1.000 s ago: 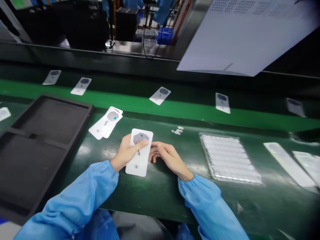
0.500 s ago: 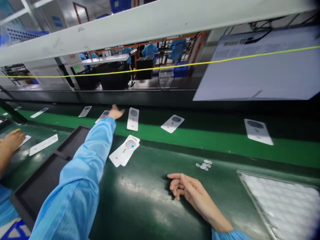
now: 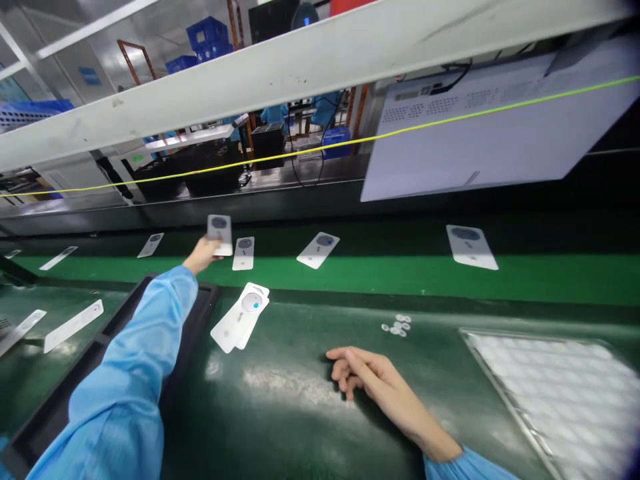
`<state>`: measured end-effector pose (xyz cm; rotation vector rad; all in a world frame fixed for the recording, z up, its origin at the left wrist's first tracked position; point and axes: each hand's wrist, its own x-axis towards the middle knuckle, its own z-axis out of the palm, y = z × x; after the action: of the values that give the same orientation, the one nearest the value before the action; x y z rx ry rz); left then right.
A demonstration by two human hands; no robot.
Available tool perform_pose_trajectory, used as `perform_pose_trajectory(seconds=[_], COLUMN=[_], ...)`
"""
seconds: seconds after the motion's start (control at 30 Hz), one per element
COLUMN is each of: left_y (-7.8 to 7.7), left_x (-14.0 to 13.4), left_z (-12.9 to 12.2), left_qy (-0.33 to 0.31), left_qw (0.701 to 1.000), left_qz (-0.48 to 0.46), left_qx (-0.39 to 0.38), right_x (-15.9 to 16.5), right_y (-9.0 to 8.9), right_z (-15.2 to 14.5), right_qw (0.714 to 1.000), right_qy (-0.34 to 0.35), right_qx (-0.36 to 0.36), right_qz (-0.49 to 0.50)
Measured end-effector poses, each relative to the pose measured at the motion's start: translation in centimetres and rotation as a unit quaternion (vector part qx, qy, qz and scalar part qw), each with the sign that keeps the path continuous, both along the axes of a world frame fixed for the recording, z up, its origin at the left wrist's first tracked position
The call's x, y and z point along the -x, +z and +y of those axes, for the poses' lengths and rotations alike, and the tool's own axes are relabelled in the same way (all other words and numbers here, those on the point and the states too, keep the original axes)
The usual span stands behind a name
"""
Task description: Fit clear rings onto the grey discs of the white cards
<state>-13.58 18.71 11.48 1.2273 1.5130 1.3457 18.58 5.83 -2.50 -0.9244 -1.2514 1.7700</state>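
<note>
I list one white card (image 3: 220, 233), its dark round patch showing, grasped in the left grip (image 3: 204, 253) at the far green belt (image 3: 380, 279), left of centre. Just right of it, I log another belt card (image 3: 243, 255); nearer, overlapping cards (image 3: 240, 320) on the green tabletop (image 3: 280, 427). Right grip (image 3: 367, 377): released, loosely curled, near side, small white discs (image 3: 399, 327) beyond, clear tray (image 3: 507, 402) to the right.

Over the black tray (image 3: 200, 307) I see a loose, glossy sky-blue sleeve (image 3: 130, 380), left hand (image 3: 201, 255) bare; well right of that tray, a matching sleeve (image 3: 463, 465), its cuff probably gathered, right hand (image 3: 373, 377) bare.
</note>
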Motion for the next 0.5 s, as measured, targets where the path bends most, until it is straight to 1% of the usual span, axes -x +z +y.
perform_pose_trajectory(seconds=[0.03,0.07,0.1,0.17,0.2,0.23,0.27,0.3,0.33,0.37,0.43,0.5], left_y=[-0.8,-1.9,-3.3,-6.2,-7.5,-8.6,-9.4,-9.9,-10.1,-10.2,-10.0,-9.8], left_x=[-1.4,-3.2,-5.4,-10.0,-12.0,-13.7,-15.1,-16.0,-16.6,-16.9,-17.1,-17.0], left_z=[-0.8,-2.0,-3.4,-7.0,-8.7,-10.3,-11.5,-12.2,-12.6,-12.8,-12.7,-12.8], left_qy=[-0.026,-0.065,-0.117,-0.24,-0.299,-0.329,-0.342,-0.332,-0.307,-0.279,-0.232,-0.196], left_qw=[1.0,0.998,0.992,0.967,0.947,0.934,0.925,0.925,0.93,0.935,0.935,0.933], left_qz=[0.0,-0.002,-0.01,-0.044,-0.067,-0.087,-0.106,-0.125,-0.147,-0.175,-0.231,-0.269], left_qx=[0.012,0.023,0.036,0.067,0.094,0.114,0.13,0.139,0.138,0.135,0.136,0.14], right_x=[0.1,0.1,0.2,0.1,0.1,0.0,-0.1,-0.1,-0.2,-0.2,-0.1,0.1], right_y=[0.3,0.6,1.0,1.7,1.9,2.0,2.1,2.0,1.9,1.8,1.6,1.5], right_z=[-0.1,-0.3,-0.4,-0.5,-0.5,-0.5,-0.5,-0.6,-0.8,-1.1,-1.6,-2.2], right_qw=[0.999,0.997,0.994,0.987,0.984,0.98,0.976,0.974,0.976,0.981,0.988,0.987], right_qy=[-0.031,-0.067,-0.099,-0.15,-0.169,-0.187,-0.201,-0.205,-0.194,-0.168,-0.099,-0.055], right_qx=[-0.017,-0.028,-0.035,-0.046,-0.056,-0.069,-0.082,-0.092,-0.097,-0.101,-0.117,-0.141], right_qz=[-0.017,-0.026,-0.029,-0.022,-0.016,-0.011,-0.007,-0.005,-0.003,-0.006,-0.029,-0.063])
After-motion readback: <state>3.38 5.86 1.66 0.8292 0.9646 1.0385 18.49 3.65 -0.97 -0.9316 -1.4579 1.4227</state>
